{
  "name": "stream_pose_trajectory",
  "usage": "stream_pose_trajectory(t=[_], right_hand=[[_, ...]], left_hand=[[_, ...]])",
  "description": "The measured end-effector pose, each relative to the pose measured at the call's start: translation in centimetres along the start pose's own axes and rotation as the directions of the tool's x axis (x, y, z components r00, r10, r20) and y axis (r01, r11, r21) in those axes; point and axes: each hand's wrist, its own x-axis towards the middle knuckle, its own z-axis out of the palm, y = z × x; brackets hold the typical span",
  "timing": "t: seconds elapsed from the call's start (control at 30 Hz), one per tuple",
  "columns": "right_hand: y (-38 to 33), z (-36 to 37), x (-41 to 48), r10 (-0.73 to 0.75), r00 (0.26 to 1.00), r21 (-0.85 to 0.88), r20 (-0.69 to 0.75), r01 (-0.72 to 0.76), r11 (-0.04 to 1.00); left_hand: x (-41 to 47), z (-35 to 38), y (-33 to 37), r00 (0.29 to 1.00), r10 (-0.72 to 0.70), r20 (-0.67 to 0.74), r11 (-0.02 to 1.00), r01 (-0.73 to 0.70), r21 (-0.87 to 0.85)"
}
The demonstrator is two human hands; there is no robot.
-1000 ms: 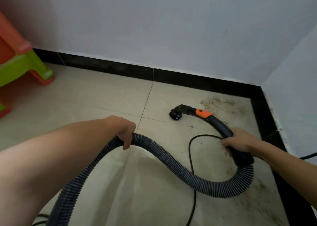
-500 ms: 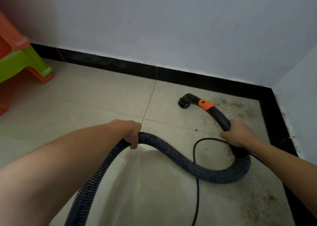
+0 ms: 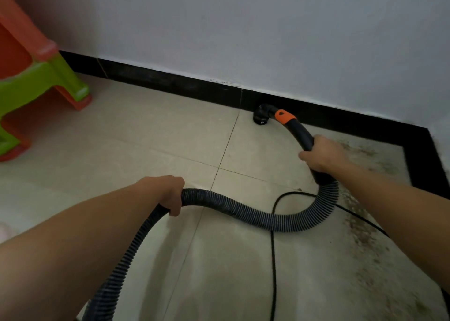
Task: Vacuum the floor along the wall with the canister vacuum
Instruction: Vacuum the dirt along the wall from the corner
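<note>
Vacuum nozzle (image 3: 260,118) meets the black baseboard (image 3: 170,82) at the far edge of a tiled floor (image 3: 146,145), its mouth down on the tile just right of a grout line. The person's right hand (image 3: 321,154) is wrapped around the curved black handle tube (image 3: 300,132), below an orange collar (image 3: 283,117) that sits just behind the nozzle. The left hand (image 3: 170,194) grips the ribbed hose (image 3: 255,214) further back, fingers curled over it. From there the hose sags in a loop to the handle tube and, the other way, runs out past the bottom of the view. A thin black power cord (image 3: 273,260) lies on the tile under the loop. Dark grime (image 3: 365,238) speckles the floor's right edge toward the far right corner. An orange and green plastic stool (image 3: 41,77) stands at the far left by the white wall (image 3: 243,28).
</note>
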Motion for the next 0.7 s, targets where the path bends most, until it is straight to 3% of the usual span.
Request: stream_pose_trajectory(t=[0.1, 0.17, 0.37, 0.53, 0.7], right_hand=[[-1.6, -0.6, 0.1, -0.131, 0.989, 0.057, 0.062, 0.128, 0.990], [-1.2, -0.9, -0.3, -0.139, 0.986, 0.074, 0.091, 0.132, 0.988], [7.9, -3.0, -3.4, 0.235, 0.961, 0.205, 0.145, -0.261, 0.943], [13.3, -5.6, -9.1, 0.261, 0.943, 0.144, 0.208, -0.294, 0.945], [15.3, -6.8, -15.0, 0.205, 0.912, 0.220, 0.356, -0.295, 0.930]], left_hand=[[-0.1, 0.2, 0.2, 0.999, 0.004, 0.033, 0.999, -0.005, 0.035], [-0.2, 0.0, 0.4, 0.998, 0.008, 0.056, 0.998, -0.011, 0.060], [-0.1, -2.1, 3.6, 0.996, 0.065, 0.067, 0.993, -0.071, 0.096], [-0.5, -3.3, 9.7, 0.977, 0.203, 0.064, 0.963, -0.211, 0.170], [-1.2, -3.0, 11.6, 0.970, 0.199, 0.136, 0.931, -0.231, 0.282]])
